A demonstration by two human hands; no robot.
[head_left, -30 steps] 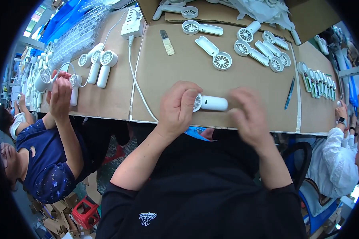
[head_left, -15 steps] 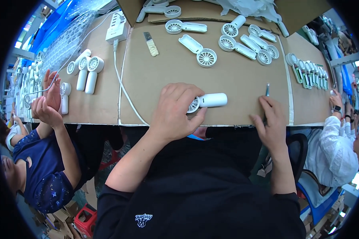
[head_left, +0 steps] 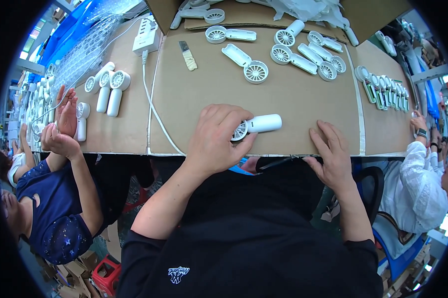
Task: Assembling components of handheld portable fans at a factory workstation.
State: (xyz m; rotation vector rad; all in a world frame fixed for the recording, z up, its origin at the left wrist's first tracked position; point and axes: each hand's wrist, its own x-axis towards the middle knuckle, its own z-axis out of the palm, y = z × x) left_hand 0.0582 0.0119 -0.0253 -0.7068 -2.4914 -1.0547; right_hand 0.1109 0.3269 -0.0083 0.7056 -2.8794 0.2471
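The white handheld fan [head_left: 265,122] is clasped by its round head between the thumb and fingers of the left hand [head_left: 215,136] – its handle pointed rightward from that grip. To the grip's right, the right hand [head_left: 333,156] is placed at the table edge, thumb and fingers apart – whether anything is held there cannot be told. Beyond the grip, an open fan shell [head_left: 256,72] and a wrapped blade [head_left: 188,55] are seen

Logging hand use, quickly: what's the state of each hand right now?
Left hand: closed, holding a white handheld fan.
Right hand: thumb and fingers apart; cannot tell whether it holds anything.
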